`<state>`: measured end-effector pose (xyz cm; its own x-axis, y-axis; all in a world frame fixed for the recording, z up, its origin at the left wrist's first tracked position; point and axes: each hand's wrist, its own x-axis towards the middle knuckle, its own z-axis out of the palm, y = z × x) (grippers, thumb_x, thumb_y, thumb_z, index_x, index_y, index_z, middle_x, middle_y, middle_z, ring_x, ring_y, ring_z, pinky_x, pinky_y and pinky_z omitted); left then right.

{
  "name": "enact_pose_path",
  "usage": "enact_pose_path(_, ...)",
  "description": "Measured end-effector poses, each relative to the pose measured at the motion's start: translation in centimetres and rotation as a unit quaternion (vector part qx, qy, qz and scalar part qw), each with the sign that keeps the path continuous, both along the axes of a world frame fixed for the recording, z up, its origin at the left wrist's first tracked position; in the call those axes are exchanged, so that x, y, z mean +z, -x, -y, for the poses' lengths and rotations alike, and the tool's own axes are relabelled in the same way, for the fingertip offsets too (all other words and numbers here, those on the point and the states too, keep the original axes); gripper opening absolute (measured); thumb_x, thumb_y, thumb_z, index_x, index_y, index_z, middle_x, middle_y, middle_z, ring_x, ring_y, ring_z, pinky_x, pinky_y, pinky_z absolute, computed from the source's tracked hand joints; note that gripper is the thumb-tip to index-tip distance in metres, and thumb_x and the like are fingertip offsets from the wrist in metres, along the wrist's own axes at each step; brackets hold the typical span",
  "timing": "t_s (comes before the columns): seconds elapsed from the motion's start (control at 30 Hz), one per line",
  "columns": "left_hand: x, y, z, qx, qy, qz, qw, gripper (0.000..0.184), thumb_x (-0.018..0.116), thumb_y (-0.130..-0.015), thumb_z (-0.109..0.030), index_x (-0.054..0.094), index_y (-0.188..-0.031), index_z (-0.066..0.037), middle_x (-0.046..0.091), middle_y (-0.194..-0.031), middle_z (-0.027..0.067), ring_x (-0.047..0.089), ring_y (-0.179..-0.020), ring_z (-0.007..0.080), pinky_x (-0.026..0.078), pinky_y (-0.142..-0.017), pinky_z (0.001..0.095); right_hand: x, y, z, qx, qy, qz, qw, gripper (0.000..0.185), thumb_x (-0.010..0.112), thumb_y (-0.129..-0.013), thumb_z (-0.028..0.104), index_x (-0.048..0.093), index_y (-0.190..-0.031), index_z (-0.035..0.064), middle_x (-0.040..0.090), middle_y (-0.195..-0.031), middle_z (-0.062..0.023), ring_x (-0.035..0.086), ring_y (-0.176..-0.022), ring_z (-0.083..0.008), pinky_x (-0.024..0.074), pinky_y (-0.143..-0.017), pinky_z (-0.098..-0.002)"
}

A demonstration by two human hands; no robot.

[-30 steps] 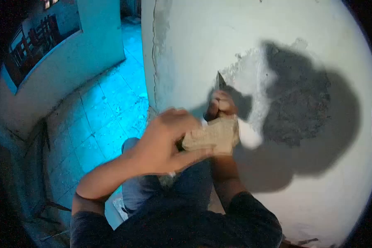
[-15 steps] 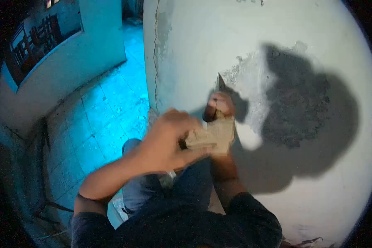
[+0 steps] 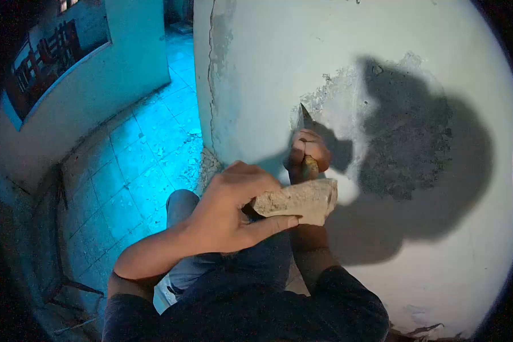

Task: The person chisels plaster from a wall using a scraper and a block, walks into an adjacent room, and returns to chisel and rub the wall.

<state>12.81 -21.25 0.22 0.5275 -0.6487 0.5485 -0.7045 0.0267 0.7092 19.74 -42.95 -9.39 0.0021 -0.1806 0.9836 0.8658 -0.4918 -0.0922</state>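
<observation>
My left hand (image 3: 233, 208) is closed round a rough, pale chunk of stone (image 3: 302, 199), its thumb along the near side. Further up, my right hand (image 3: 310, 149) grips a pointed metal blade (image 3: 305, 115) by its handle, whose yellowish end (image 3: 310, 163) shows below the fist. The blade's tip is at the left edge of a rough grey patch (image 3: 347, 97), where the wall's paint has come off. The stone lies just below the handle end in view; whether they touch I cannot tell.
The pale wall (image 3: 268, 62) fills the right side, with my dark shadow (image 3: 467, 137) across it. A crack (image 3: 212, 74) runs down its left corner. Debris lies on the blue-lit tiled floor (image 3: 142, 165). A dark metal frame (image 3: 77, 285) stands lower left.
The stone in my left hand has moved slightly down and right, and its blur has gone. My right hand keeps hold of the blade, sitting slightly lower in view.
</observation>
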Motion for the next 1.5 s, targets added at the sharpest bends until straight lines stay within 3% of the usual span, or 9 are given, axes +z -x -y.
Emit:
enact_pose_path(0.17,0.5,-1.4,0.7,-0.04,0.082,0.106,0.99,0.032,0.081,-0.069,-0.025,0.062,-0.084,-0.003,0.06,-0.071,0.011,0.059,-0.069,0.0252,0.042,-0.07,0.0348,1.1,0.9,-0.4,-0.119,0.093,-0.01,0.988,0.018,0.056,-0.09,0.008,0.047,-0.074,0.005,0.052,-0.061,-0.0073,0.054,-0.053,-0.0217,0.0515,-0.067,-0.0388)
enact_pose_path(0.23,0.7,-1.7,1.1,0.04,-0.097,-0.227,0.968,0.031,0.081,-0.07,-0.026,0.062,-0.083,-0.005,0.059,-0.072,0.0096,0.058,-0.071,0.0239,0.042,-0.071,0.0351,0.6,1.0,-0.7,-0.098,0.093,-0.039,0.99,0.014,0.055,-0.089,0.005,0.047,-0.077,0.0049,0.047,-0.059,-0.0059,0.051,-0.052,-0.0208,0.0485,-0.066,-0.0365)
enact_pose_path(0.27,0.3,-1.8,0.8,0.061,-0.072,-0.027,0.995,0.027,0.079,-0.072,-0.026,0.063,-0.081,-0.005,0.059,-0.071,0.0082,0.057,-0.069,0.0227,0.04,-0.072,0.0356,0.8,0.9,-0.9,-0.087,0.087,-0.034,0.992,0.015,0.056,-0.085,0.003,0.047,-0.074,0.0053,0.043,-0.055,-0.0049,0.048,-0.049,-0.0197,0.0447,-0.059,-0.0331)
enact_pose_path(0.43,0.7,-1.3,0.9,-0.145,0.04,0.025,0.988,0.031,0.083,-0.068,-0.022,0.059,-0.077,-0.004,0.058,-0.071,0.0061,0.058,-0.071,0.0245,0.041,-0.066,0.037,2.7,-0.1,-1.1,-0.035,0.059,0.05,0.996,0.02,0.054,-0.082,-0.005,0.044,-0.067,0.0049,0.043,-0.052,-0.0041,0.039,-0.039,-0.0161,0.0364,-0.04,-0.0301)
enact_pose_path(0.5,0.2,-2.2,0.9,0.063,-0.097,0.102,0.988,0.032,0.083,-0.066,-0.024,0.06,-0.077,-0.005,0.057,-0.07,0.0064,0.057,-0.07,0.0248,0.039,-0.068,0.0374,1.7,-0.5,-1.3,-0.016,0.015,0.061,0.998,0.021,0.055,-0.083,-0.003,0.045,-0.066,0.0045,0.046,-0.053,-0.0055,0.043,-0.042,-0.0164,0.037,-0.04,-0.0291)
enact_pose_path(0.9,0.3,-0.7,0.5,-0.081,0.042,0.079,0.993,0.033,0.083,-0.064,-0.026,0.06,-0.078,-0.006,0.059,-0.076,0.0091,0.055,-0.071,0.0267,0.038,-0.072,0.0355,1.4,-1.2,-1.1,-0.024,0.059,0.087,0.994,0.019,0.056,-0.086,-0.001,0.046,-0.072,0.0061,0.039,-0.053,-0.0026,0.039,-0.041,-0.0145,0.0356,-0.039,-0.0272)
enact_pose_path(0.97,-0.2,-2.0,0.7,0.097,-0.109,0.06,0.987,0.029,0.078,-0.071,-0.028,0.063,-0.081,-0.006,0.061,-0.075,0.0098,0.06,-0.08,0.025,0.038,-0.082,0.0376,1.3,-1.1,-1.0,-0.065,0.08,0.089,0.991,0.017,0.057,-0.085,-0.001,0.047,-0.072,0.0053,0.043,-0.054,-0.0046,0.041,-0.041,-0.015,0.0387,-0.041,-0.0279)
enact_pose_path(1.13,0.5,-0.5,0.4,-0.068,0.031,0.095,0.993,0.03,0.077,-0.07,-0.028,0.062,-0.081,-0.005,0.061,-0.072,0.0104,0.058,-0.073,0.0285,0.037,-0.084,0.0403,1.2,-0.5,-1.3,-0.057,0.039,0.018,0.997,0.019,0.06,-0.082,0.002,0.048,-0.067,0.0069,0.049,-0.059,-0.0061,0.051,-0.049,-0.0205,0.0474,-0.051,-0.0331)
enact_pose_path(1.5,-0.6,-2.4,0.4,0.076,-0.106,0.042,0.991,0.031,0.078,-0.071,-0.029,0.06,-0.082,-0.007,0.058,-0.076,0.0072,0.057,-0.073,0.0247,0.036,-0.083,0.0381,0.9,-1.1,-1.9,-0.124,0.063,0.066,0.988,0.014,0.064,-0.08,0.003,0.053,-0.072,0.0045,0.049,-0.055,-0.0063,0.054,-0.05,-0.0206,0.0498,-0.053,-0.0361)
